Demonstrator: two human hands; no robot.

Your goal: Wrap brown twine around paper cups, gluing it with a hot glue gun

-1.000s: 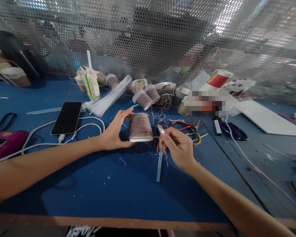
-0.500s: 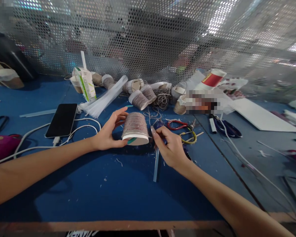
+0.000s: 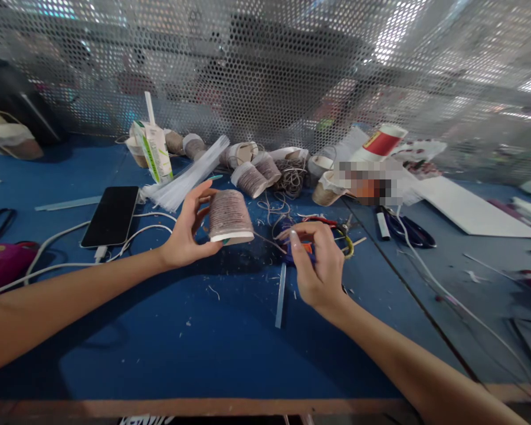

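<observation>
My left hand (image 3: 190, 227) is closed around a cup-shaped piece wound with grey-brown cord (image 3: 230, 213), its white rim tilted down toward me. A single length of cord (image 3: 268, 239) runs from the cup's right side to my right hand (image 3: 321, 260). That hand's thumb and fingers are pinched on the cord, though the exact grip is partly hidden. Under and behind the right fingers lie a blue tool (image 3: 284, 227), partly covered, and scissors with red and yellow handles (image 3: 348, 245). A narrow translucent strip (image 3: 281, 298) rests on the table below them.
Several cord-wrapped cups (image 3: 250, 179) and a tangle of cord (image 3: 292, 176) lie at the back, before a perforated metal screen (image 3: 265, 71). To the left are a phone (image 3: 110, 216) on a white cable, clear strips (image 3: 188, 174) and a carton (image 3: 154, 147). Dark-handled scissors (image 3: 413, 230) lie right.
The wrapped cup has moved left and slightly up with my left hand. My right hand has drawn away to the right, and the cord between them is now stretched out.
</observation>
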